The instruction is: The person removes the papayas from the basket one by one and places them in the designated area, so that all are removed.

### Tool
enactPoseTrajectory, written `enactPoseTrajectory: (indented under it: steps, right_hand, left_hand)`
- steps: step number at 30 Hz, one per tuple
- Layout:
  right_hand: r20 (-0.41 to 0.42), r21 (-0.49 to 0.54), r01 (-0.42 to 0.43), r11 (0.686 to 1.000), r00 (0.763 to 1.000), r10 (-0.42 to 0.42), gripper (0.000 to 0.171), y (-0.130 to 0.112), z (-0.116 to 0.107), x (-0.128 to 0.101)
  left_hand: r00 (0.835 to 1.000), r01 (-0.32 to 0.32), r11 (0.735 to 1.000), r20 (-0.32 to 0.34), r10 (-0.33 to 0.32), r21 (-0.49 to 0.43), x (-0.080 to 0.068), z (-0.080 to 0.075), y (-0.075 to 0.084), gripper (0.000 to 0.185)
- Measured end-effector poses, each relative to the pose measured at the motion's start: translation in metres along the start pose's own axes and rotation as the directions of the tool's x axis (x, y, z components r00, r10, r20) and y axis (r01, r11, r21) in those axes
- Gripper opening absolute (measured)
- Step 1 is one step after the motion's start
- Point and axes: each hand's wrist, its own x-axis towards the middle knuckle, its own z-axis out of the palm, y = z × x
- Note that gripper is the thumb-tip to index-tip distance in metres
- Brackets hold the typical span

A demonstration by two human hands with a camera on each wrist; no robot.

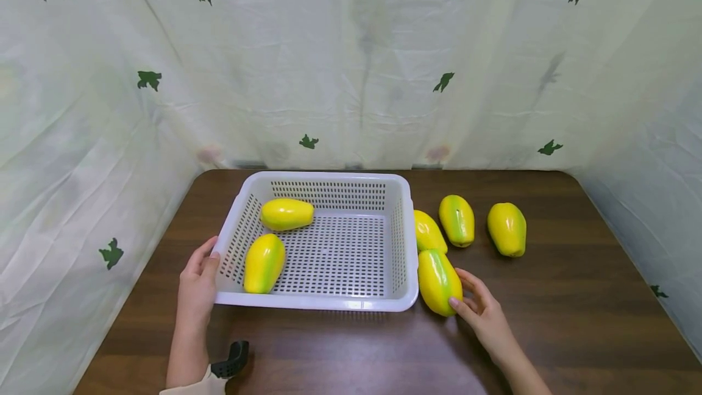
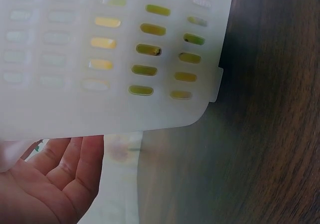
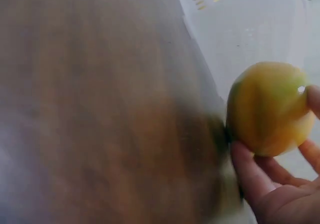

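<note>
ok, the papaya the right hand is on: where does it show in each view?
Head: the papaya lies on the table just right of the white basket's near right corner, the right hand touching its near end.
Left wrist: not in it; only the basket wall and the left hand.
Right wrist: right edge, end-on, fingers around it.
Shared landmark: the white basket.

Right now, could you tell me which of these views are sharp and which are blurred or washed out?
The head view is sharp and evenly lit, with soft shadows under the basket. The left wrist view is hazy: the basket wall fills it, overexposed, with the left hand soft. The right wrist view is the blurriest; the table smears, and the papaya at the right hand is out of focus.
</note>
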Motion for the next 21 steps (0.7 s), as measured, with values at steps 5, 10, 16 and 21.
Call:
enactPoseTrajectory:
  steps: [5,10,16,21]
  right_hand:
    - [-0.029,-0.03,-0.057,0.998,0.998,0.056,0.054,0.002,0.002,-0.002]
    - [-0.059,-0.048,-0.104,0.993,0.993,0.101,0.055,0.002,0.004,0.001]
    - [-0.072,-0.083,-0.142,0.986,0.988,0.136,0.058,0.002,0.005,0.009]
    - [-0.065,-0.109,-0.144,0.984,0.988,0.138,0.06,0.0,0.007,0.013]
  left_hand:
    - [1.0,-0.029,1.0,0.001,0.029,0.009,0.022,-0.001,-0.036,0.049]
    - [0.999,-0.038,0.999,-0.017,0.039,0.023,0.037,0.0,-0.06,0.046]
    - [1.0,-0.005,1.0,-0.016,0.005,0.008,0.011,0.002,-0.018,0.047]
    - [1.0,0.025,1.0,-0.006,-0.025,0.0,-0.015,0.002,0.026,0.049]
